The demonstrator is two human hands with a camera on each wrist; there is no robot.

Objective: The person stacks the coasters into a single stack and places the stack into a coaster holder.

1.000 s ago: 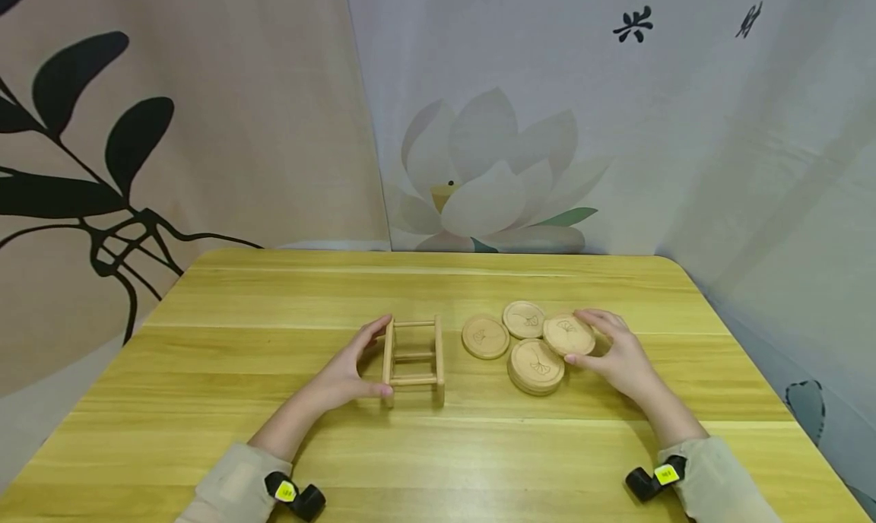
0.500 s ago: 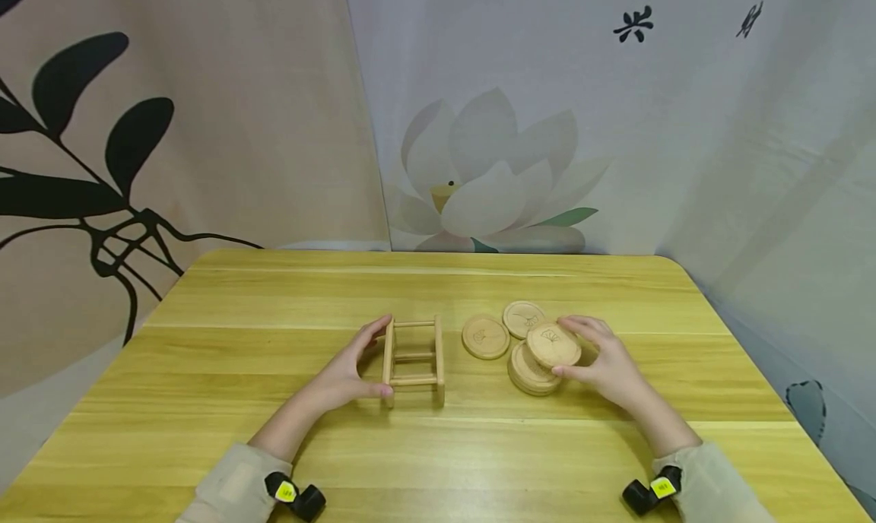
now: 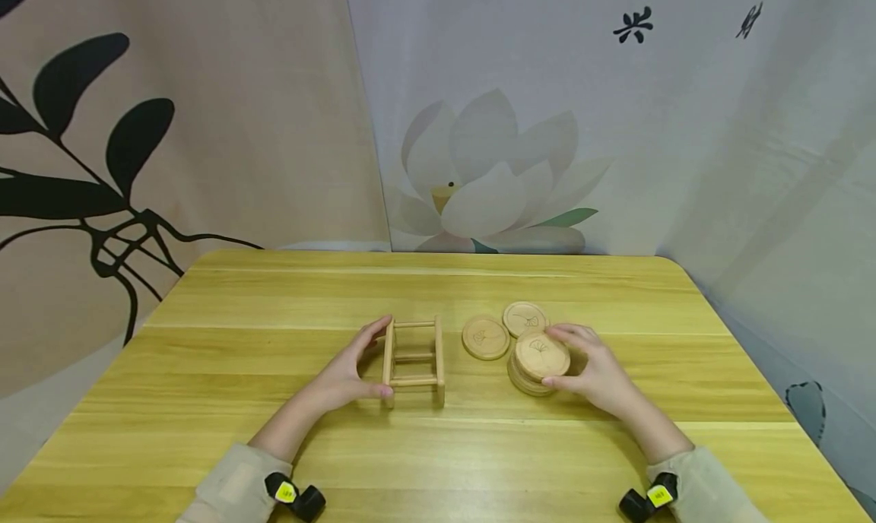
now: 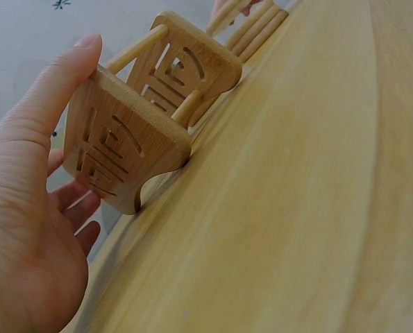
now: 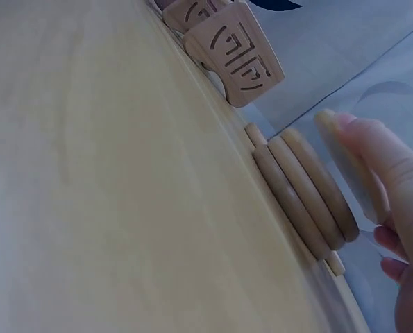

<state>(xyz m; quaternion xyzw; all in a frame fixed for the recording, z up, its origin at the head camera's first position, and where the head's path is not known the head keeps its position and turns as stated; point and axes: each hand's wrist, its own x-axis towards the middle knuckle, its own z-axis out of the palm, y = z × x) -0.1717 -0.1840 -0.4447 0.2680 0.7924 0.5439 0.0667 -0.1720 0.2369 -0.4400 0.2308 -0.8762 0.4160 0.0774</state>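
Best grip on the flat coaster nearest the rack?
I'd pinch the coaster by its rim, thumb on the near edge, fingers on the far one, coming down from the near side. It lies flat on the table, so the rim is likely the best hold. Those edges look free; the rack stands to its left, while the stack and another coaster crowd its right.

Six wooden discs (image 3: 485,338): three stacked, one held, two lying singly. One wooden rack (image 4: 119,132), two hands (image 3: 342,377) (image 3: 598,377), two black wrist cameras (image 3: 311,502) (image 3: 636,505), one worktop (image 3: 445,462).
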